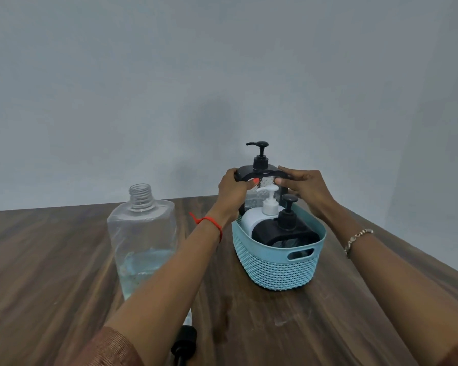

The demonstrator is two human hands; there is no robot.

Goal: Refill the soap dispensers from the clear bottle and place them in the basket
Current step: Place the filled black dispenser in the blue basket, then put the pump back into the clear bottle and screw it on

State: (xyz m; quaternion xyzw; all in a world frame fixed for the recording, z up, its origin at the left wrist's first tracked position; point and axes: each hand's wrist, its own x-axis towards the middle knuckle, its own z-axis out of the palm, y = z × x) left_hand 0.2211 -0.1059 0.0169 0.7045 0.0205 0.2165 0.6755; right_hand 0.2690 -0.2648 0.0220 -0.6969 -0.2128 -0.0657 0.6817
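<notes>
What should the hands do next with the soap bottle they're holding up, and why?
Probably lower the held dispenser straight down into the far end of the basket. The left hand and right hand grip its black top over that end, and the white dispenser and black dispenser fill the near part. Its base is hidden, so go gently.

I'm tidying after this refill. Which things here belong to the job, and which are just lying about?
Job: clear bottle, basket, white dispenser and black dispenser in it, third dispenser gripped by left hand and right hand.
Lying about: loose black pump on the table.
</notes>
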